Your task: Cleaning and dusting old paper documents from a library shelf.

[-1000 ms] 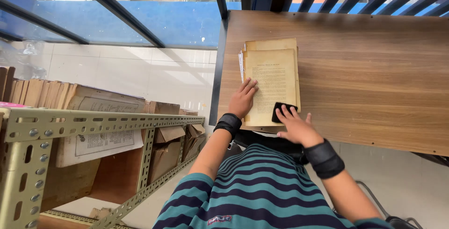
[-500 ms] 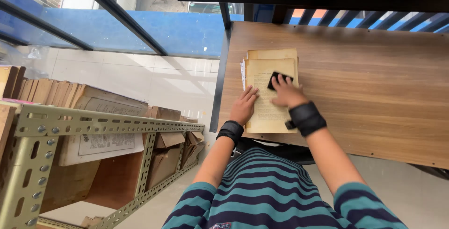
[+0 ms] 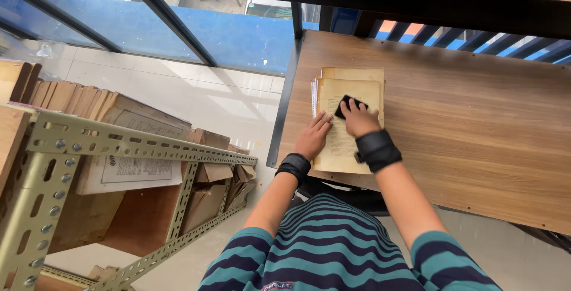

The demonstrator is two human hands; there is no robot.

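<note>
A stack of yellowed old papers (image 3: 351, 86) lies on the left part of a wooden table (image 3: 476, 124). My right hand (image 3: 358, 118) presses a small black pad (image 3: 345, 105) flat against the top sheet, near its upper half. My left hand (image 3: 312, 136) rests flat on the lower left edge of the stack, fingers spread, holding the papers down. Both wrists wear black bands.
A perforated metal shelf frame (image 3: 113, 148) stands at the left, loaded with old brown books and bundles (image 3: 131, 142). White floor tiles (image 3: 196, 98) lie between shelf and table. A blue wall panel (image 3: 238, 38) and dark frame bars run behind.
My right hand has slid the black pad from the bottom of the sheet up toward its upper half. My left hand has stayed on the stack's left edge.
</note>
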